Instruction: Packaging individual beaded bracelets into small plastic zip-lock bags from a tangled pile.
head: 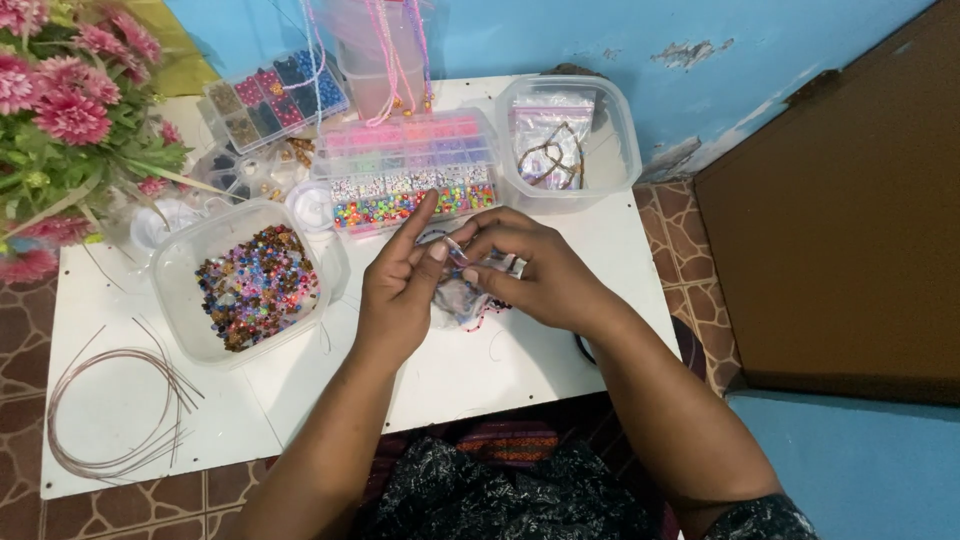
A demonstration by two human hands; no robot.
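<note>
Head view, looking down on a low white table (pixel 480 375) set on a patterned tile floor.

Left hand (pixel 398 285): fingers curled inward, index finger extended upward toward the bead organiser, thumb pressed toward the other hand. It pinches one end of a small beaded piece (pixel 457 250) between thumb and fingers.

Right hand (pixel 535 270): closed in a pinch, fingertips meeting those of the left hand and gripping the same beaded piece from the other side. The two hands touch at the fingertips.

The beaded piece sits between the two hands, raised a little off the table. It is small and partly hidden by fingers; it appears to be a pinkish bead or short strand, but the exact form cannot be told. Just under the hands lies a small clear bag with dark beads (pixel 470 300), resting on the table.

Just beyond the left hand's index fingertip: a clear compartment organiser of coloured beads (pixel 410 170), pink and multicoloured rows. To the outer side of the left hand: a clear tub of mixed beads (pixel 250 285), near but not touching. Further out on that side, a coil of thin wire (pixel 115 410) lies flat on the table. Beyond the right hand: a clear tub holding a plastic bag of cord (pixel 560 140). Pink flowers (pixel 70 110) stand at the far corner on the left-hand side.
</note>
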